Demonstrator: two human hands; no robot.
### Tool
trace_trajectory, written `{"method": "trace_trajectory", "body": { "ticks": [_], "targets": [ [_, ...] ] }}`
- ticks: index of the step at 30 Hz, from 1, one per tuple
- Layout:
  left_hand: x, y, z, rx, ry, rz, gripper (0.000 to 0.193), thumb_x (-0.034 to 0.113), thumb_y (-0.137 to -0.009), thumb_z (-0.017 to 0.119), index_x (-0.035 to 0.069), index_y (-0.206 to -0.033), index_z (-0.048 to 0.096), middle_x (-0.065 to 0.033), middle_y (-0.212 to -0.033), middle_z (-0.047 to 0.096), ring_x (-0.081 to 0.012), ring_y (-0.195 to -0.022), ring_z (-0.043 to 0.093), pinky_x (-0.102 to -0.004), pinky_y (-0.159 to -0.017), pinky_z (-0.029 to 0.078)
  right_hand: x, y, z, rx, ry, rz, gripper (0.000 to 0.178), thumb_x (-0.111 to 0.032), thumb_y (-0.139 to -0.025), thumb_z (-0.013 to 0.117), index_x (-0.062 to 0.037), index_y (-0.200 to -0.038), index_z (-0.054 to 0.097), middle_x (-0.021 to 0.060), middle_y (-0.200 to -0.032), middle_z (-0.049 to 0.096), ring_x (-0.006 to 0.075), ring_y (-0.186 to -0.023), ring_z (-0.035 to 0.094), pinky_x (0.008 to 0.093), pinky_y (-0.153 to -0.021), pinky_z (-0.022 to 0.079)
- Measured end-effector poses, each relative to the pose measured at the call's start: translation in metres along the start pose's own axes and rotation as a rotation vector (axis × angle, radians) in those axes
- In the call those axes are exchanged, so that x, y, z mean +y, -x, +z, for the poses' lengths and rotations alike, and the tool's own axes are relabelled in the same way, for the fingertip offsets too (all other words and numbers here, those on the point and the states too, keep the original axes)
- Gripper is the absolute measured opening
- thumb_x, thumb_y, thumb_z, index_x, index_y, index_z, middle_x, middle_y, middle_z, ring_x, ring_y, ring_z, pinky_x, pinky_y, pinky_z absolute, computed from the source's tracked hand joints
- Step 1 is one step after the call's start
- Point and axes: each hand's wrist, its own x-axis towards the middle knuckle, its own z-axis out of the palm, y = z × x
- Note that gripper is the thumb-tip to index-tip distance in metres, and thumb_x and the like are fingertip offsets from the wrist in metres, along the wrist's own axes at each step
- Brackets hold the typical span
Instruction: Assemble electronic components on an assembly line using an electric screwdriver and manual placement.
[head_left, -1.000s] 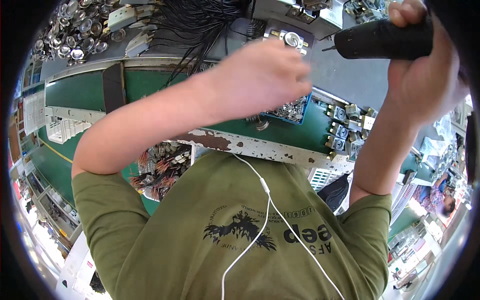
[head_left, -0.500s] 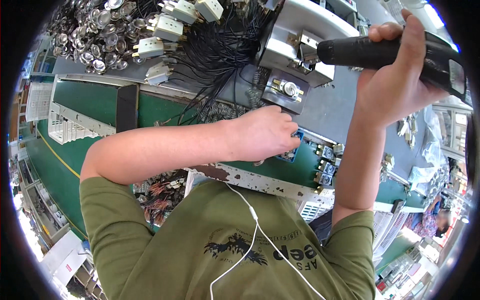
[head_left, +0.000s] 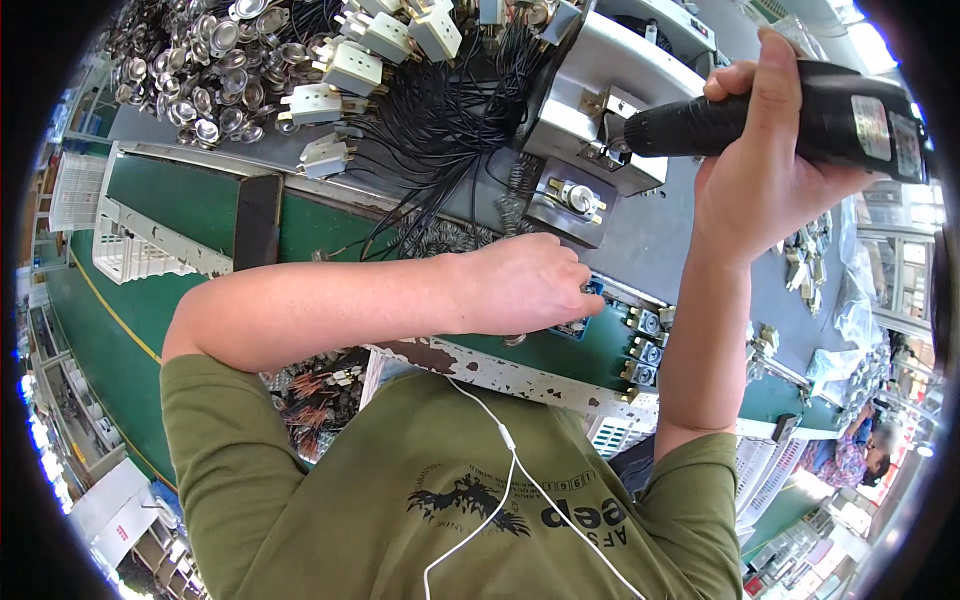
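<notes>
My right hand (head_left: 750,165) is wrapped around a black electric screwdriver (head_left: 830,115), held nearly level. The screwdriver's tapered nose sits at a metal fixture (head_left: 610,120), and its exact tip is hard to make out. My left hand (head_left: 530,285) is curled down over a small blue box (head_left: 578,322). Its fingertips are bent into or beside the box, so what they pinch is hidden. Between the two hands stands a metal block (head_left: 565,203), bearing a round silver part with brass prongs.
Black cords (head_left: 435,140) with white plug-like parts (head_left: 355,68) lie beyond my left arm, beside a heap of round metal parts (head_left: 225,75). Several small pronged parts (head_left: 645,350) line the near edge. A dark bar (head_left: 258,220) crosses the green surface at left.
My right hand and the screwdriver have shifted slightly left, bringing the nose closer to the fixture. My left hand remains over the blue box. The whole view has shifted a little.
</notes>
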Motion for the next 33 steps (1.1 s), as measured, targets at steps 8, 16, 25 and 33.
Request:
{"method": "trace_trajectory", "body": {
  "ticks": [8, 16, 25, 33],
  "targets": [
    [-0.01, 0.007, -0.022, 0.245, 0.03, -0.021, 0.009, 0.012, -0.08, 0.067, 0.005, -0.086, 0.067, -0.0104, -0.076, 0.066, -0.0287, -0.077, 0.07, -0.0413, -0.071, 0.056, -0.02, 0.002, 0.0, -0.185, 0.198, 0.126, 0.03, 0.004, -0.091, 0.073, 0.0045, -0.114, 0.054, 0.0138, -0.086, 0.071, 0.016, -0.059, 0.065, 0.0283, -0.055, 0.054],
    [-0.051, 0.014, -0.026, 0.415, -0.113, -0.267, 0.01, 0.018, -0.088, 0.074, 0.011, -0.089, 0.067, -0.004, -0.079, 0.066, -0.0246, -0.082, 0.068, -0.0399, -0.076, 0.047, -0.05, 0.017, 0.01, -0.071, 0.254, 0.267, 0.017, -0.001, -0.099, 0.067, 0.0055, -0.113, 0.06, 0.0124, -0.086, 0.068, 0.0148, -0.056, 0.062, 0.0272, -0.05, 0.05],
    [-0.056, 0.015, -0.01, 0.505, -0.065, -0.196, 0.015, 0.017, -0.085, 0.078, 0.009, -0.093, 0.069, -0.0031, -0.097, 0.07, -0.0258, -0.09, 0.067, -0.0411, -0.08, 0.05, -0.033, 0.028, -0.005, -0.17, 0.098, 0.176, 0.019, -0.002, -0.095, 0.072, 0.0035, -0.11, 0.062, 0.0114, -0.089, 0.07, 0.0133, -0.06, 0.066, 0.0254, -0.05, 0.054],
    [-0.058, 0.011, -0.007, 0.477, 0.071, -0.206, 0.014, 0.008, -0.081, 0.077, 0.007, -0.092, 0.069, -0.0044, -0.1, 0.07, -0.0283, -0.094, 0.066, -0.0426, -0.081, 0.053, 0.007, 0.035, 0.017, -0.03, -0.386, 0.202, 0.048, 0.009, -0.089, 0.074, -0.0019, -0.126, 0.045, 0.0118, -0.097, 0.07, 0.0123, -0.069, 0.067, 0.025, -0.055, 0.055]
  ]
}}
